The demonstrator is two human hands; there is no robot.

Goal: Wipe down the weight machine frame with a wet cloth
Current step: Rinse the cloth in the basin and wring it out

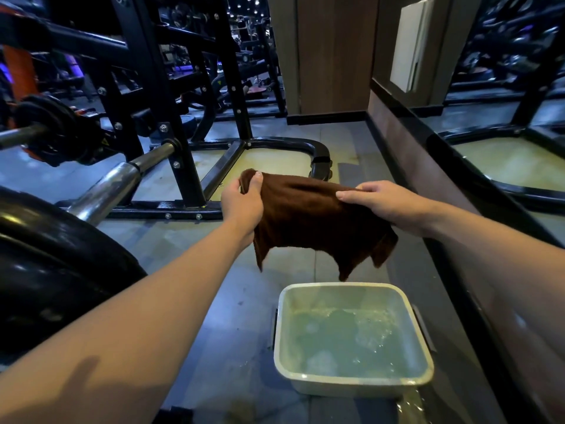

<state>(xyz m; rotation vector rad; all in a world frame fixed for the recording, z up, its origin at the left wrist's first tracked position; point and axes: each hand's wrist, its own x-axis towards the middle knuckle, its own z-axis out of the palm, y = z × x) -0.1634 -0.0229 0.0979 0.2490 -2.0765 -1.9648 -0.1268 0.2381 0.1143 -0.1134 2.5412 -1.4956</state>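
Nearest the camera, a tub (423,338) of greenish water sits on the floor by the wall, and above its far rim hangs the brown cloth (308,221), stretched between both hands. Left hand (243,205) pinches one bunched end, thumb over the top; right hand (386,203) curls over the other edge with fingers laid across the fabric. Judging by this, the step is readying the wetted cloth: wring it over the tub so drips fall in the water, then fold it into a flat pad. Beyond the hands stands the black frame (186,166), its base rail just past the cloth, not yet touched
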